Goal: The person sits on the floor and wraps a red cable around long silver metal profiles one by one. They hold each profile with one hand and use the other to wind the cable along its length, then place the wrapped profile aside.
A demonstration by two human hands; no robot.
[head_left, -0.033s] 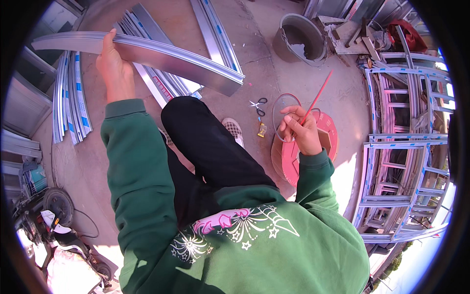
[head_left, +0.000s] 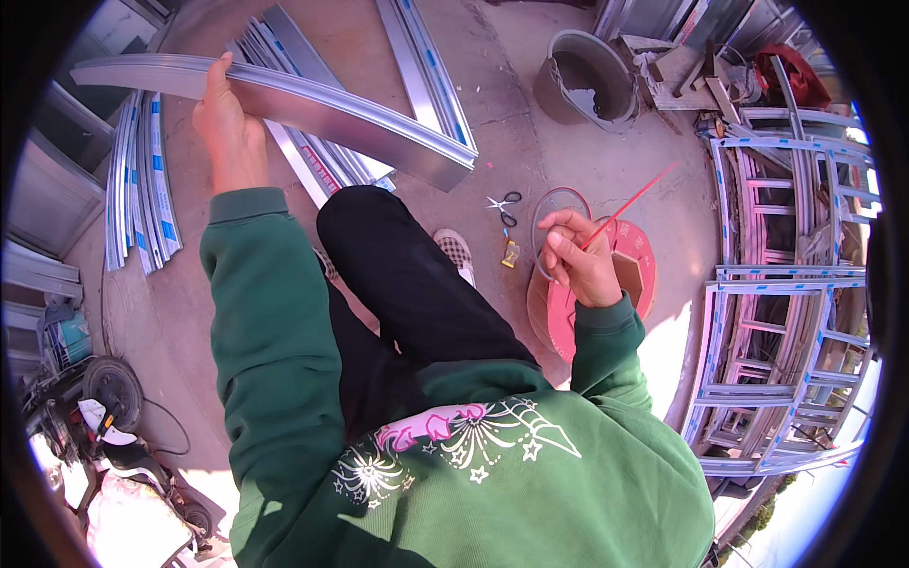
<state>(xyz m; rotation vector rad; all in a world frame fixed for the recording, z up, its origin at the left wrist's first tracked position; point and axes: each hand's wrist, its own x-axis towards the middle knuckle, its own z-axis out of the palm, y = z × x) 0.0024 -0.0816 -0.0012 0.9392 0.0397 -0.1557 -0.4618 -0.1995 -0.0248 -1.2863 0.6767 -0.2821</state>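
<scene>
I see my left hand (head_left: 227, 128), arm stretched forward, clamped over a long, smooth grey metal channel (head_left: 284, 104) held above the concrete floor (head_left: 530, 142); my right hand (head_left: 579, 260) pinches a thin red strip (head_left: 630, 204) over a round pink reel (head_left: 634, 284)

The left hand (head_left: 227, 128) grips a long grey metal profile (head_left: 312, 109) and holds it above the concrete floor (head_left: 587, 161). The right hand (head_left: 579, 260) pinches a thin red strip (head_left: 630, 204) that rises toward the upper right; a loop of clear strip (head_left: 559, 194) stands just behind the fingers. Under this hand lies a red spool (head_left: 639, 275). Scissors (head_left: 504, 205) lie on the floor near the checkered shoe (head_left: 456, 251). More profiles (head_left: 142, 180) lie at left, a grey bucket (head_left: 587, 80) above, window frames (head_left: 786, 312) at right.
</scene>
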